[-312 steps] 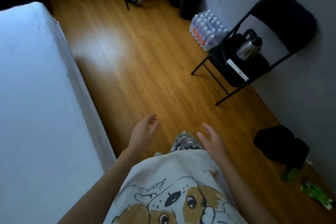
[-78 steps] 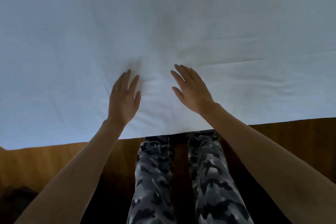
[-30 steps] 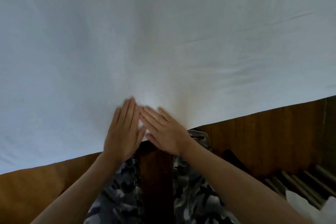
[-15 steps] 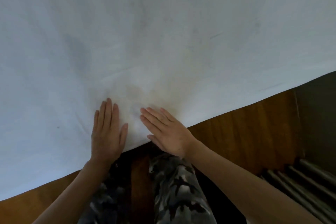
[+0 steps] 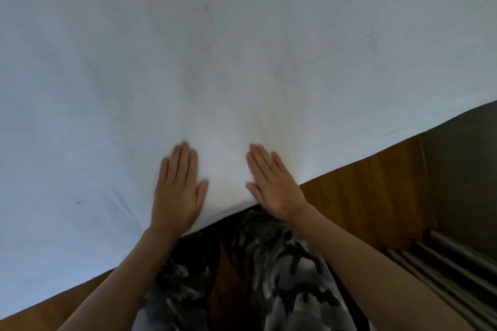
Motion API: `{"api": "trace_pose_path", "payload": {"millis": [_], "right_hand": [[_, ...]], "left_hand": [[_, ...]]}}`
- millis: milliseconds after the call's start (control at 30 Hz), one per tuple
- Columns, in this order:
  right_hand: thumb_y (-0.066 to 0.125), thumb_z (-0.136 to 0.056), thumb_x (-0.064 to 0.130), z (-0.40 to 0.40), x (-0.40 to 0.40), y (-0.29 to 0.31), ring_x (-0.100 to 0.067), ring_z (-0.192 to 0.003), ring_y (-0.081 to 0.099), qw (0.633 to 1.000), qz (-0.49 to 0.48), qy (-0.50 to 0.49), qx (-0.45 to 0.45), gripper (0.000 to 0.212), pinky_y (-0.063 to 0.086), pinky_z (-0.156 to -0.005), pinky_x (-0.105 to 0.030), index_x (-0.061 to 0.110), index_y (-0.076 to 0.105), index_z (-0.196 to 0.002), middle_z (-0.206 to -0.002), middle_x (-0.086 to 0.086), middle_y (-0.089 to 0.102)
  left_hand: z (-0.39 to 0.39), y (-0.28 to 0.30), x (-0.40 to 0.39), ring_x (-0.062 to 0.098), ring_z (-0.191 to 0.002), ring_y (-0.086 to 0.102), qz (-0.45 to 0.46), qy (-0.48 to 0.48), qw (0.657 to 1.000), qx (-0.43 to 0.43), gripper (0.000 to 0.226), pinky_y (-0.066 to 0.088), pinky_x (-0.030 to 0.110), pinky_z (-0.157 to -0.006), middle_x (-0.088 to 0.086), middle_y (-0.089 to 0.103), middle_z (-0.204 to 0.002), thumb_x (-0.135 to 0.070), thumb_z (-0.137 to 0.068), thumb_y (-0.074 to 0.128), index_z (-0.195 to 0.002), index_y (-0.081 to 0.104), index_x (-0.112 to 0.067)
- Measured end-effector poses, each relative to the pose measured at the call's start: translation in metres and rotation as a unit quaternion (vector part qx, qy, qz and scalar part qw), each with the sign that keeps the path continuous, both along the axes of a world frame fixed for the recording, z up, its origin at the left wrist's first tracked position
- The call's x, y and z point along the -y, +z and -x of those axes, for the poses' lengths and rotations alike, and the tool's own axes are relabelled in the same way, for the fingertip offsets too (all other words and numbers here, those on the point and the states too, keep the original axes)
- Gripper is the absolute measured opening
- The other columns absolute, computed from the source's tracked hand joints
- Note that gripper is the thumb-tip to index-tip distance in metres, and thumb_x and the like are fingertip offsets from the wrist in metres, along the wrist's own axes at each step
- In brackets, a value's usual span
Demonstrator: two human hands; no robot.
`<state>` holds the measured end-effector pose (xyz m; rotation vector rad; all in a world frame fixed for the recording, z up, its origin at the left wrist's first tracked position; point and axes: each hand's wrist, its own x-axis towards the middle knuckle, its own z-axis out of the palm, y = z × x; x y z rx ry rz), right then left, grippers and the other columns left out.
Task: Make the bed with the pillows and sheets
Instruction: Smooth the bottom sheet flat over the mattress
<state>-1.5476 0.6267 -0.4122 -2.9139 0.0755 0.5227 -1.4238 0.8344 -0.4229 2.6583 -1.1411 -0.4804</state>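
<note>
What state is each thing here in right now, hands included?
White bed sheet: spread over the bed, faint creases fanning from the hands.
Left hand: flat, fingers straight, pressing the sheet near the edge.
Right hand: flat, fingers straight, pressing the sheet at its edge.

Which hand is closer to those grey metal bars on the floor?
Right. The right hand lies flat on the sheet on the side towards the metal bars; the left hand lies farther away.

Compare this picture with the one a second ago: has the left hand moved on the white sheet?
Yes. The left hand has slid leftward along the sheet's near edge, away from the right hand.
</note>
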Motion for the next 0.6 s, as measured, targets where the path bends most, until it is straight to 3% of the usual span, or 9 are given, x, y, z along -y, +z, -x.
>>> {"api": "trace_pose_path", "payload": {"millis": [167,300,467,600], "right_hand": [[0.036,-0.102,0.035,-0.007,0.012,0.014,-0.027,-0.147,0.014,0.997,-0.049,0.036,0.043,0.058,0.017,-0.118,-0.044,0.000,0.027,-0.148,-0.156,-0.016,0.018],[0.033,-0.104,0.034,-0.007,0.041,0.024,-0.027,-0.145,0.021,0.990,-0.092,0.053,0.095,0.051,0.011,-0.120,-0.042,0.000,0.039,-0.142,-0.154,-0.015,0.024],[0.026,-0.104,0.035,-0.017,0.118,0.021,-0.026,-0.146,0.017,0.987,-0.088,0.047,0.129,0.051,0.012,-0.120,-0.041,0.003,0.028,-0.145,-0.155,-0.014,0.020],[0.026,-0.104,0.034,-0.014,0.207,0.026,-0.024,-0.146,0.016,0.981,-0.093,-0.033,0.167,0.052,0.010,-0.120,-0.040,0.004,0.025,-0.146,-0.155,-0.011,0.018]], "left_hand": [[0.012,0.019,-0.017,0.039,-0.142,0.028,0.011,-0.001,1.000,-0.021,0.058,0.018,0.049,-0.118,0.028,0.031,-0.151,-0.029,-0.098,0.037,-0.142,0.034,0.008],[0.010,0.034,0.006,0.041,-0.143,0.024,0.047,0.034,0.998,0.001,0.054,0.022,0.054,-0.116,0.031,0.030,-0.150,-0.026,-0.102,0.033,-0.140,0.036,0.012],[0.012,0.039,0.104,0.039,-0.143,0.027,0.079,0.038,0.996,0.036,0.050,0.019,0.050,-0.119,0.028,0.033,-0.149,-0.024,-0.102,0.037,-0.139,0.039,0.009],[0.037,0.034,0.218,0.038,-0.142,0.028,0.094,0.007,0.995,0.035,0.050,0.020,0.048,-0.119,0.025,0.031,-0.150,-0.025,-0.102,0.038,-0.142,0.034,0.004]]}}
